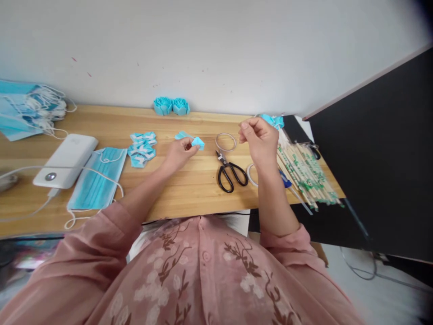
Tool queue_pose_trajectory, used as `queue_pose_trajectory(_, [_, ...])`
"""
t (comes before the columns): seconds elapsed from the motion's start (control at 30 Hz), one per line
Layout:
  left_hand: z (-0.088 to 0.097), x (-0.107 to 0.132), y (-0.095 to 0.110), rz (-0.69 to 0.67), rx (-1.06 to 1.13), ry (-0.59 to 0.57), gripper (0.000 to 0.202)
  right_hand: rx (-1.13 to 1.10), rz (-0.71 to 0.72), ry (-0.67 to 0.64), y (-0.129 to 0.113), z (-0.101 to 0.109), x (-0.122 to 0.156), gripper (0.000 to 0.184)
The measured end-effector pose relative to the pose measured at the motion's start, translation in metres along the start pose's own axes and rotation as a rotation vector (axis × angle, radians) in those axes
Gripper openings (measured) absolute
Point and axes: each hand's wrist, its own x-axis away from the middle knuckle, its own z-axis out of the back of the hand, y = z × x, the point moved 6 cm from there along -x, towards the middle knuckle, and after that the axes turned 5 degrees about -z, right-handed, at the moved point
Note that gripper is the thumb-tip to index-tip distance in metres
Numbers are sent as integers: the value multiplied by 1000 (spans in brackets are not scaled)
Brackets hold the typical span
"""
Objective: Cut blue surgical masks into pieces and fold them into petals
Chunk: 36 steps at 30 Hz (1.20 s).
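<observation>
My left hand (179, 154) pinches a small folded blue piece (198, 143) just above the wooden table (189, 189). My right hand (259, 140) is raised over the table with its fingers curled shut; what it holds is too small to see. Between the hands lie a clear tape ring (226, 141) and black scissors (231, 173). A second tape ring (251, 175) lies partly under my right wrist.
A pile of cut blue pieces (142, 148) lies left of my left hand. Two blue folded rosettes (171, 106) stand by the wall. A flat face mask (98, 179), a white power bank (66, 160), stacked masks (27, 109) and a bundle of wrapped chopsticks (306, 174) are also there.
</observation>
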Motion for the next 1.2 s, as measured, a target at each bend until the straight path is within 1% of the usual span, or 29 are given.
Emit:
queue_pose_trajectory(0.07, [0, 0, -2, 13, 11, 3, 15, 103, -34, -82, 3, 3, 7, 20])
queue_pose_trajectory(0.13, [-1, 0, -2, 18, 18, 10, 14, 251, -82, -184, 15, 1, 18, 13])
queue_pose_trajectory(0.17, [-1, 1, -2, 17, 22, 13, 13, 345, -95, -213, 23, -1, 24, 11])
queue_pose_trajectory(0.23, [-1, 1, -2, 11, 33, 17, 14, 520, -87, -295, 36, -9, 37, 11])
queue_pose_trajectory(0.3, [-2, 1, -2, 0, 41, 11, 16, 619, -70, -344, 45, -16, 46, 13])
queue_pose_trajectory(0.33, [-2, 2, -1, -4, 44, 8, 16, 644, -62, -346, 48, -19, 49, 15])
queue_pose_trajectory(0.4, [-3, 2, -1, -11, 49, -3, 15, 668, -46, -311, 50, -21, 50, 19])
queue_pose_trajectory(0.5, [-4, 2, 1, -9, 55, -10, 15, 697, -20, -259, 48, -23, 42, 24])
queue_pose_trajectory(0.57, [-4, 2, 2, -1, 51, -9, 18, 726, -17, -301, 48, -28, 35, 24])
queue_pose_trajectory(0.67, [-3, 2, 5, 2, 51, -11, 21, 769, -28, -419, 51, -38, 27, 21])
queue_pose_trajectory(0.73, [-3, 2, 5, 3, 62, -16, 20, 787, -29, -457, 52, -42, 24, 20])
queue_pose_trajectory(1.0, [-4, 1, 3, -27, 73, -17, 21, 900, 20, -449, 51, -48, 25, 20])
queue_pose_trajectory(1.1, [-4, 1, 3, -22, 60, -22, 22, 873, 17, -433, 51, -48, 25, 20])
queue_pose_trajectory(1.2, [-3, 2, 4, -16, 62, -30, 20, 827, -19, -398, 57, -45, 23, 19])
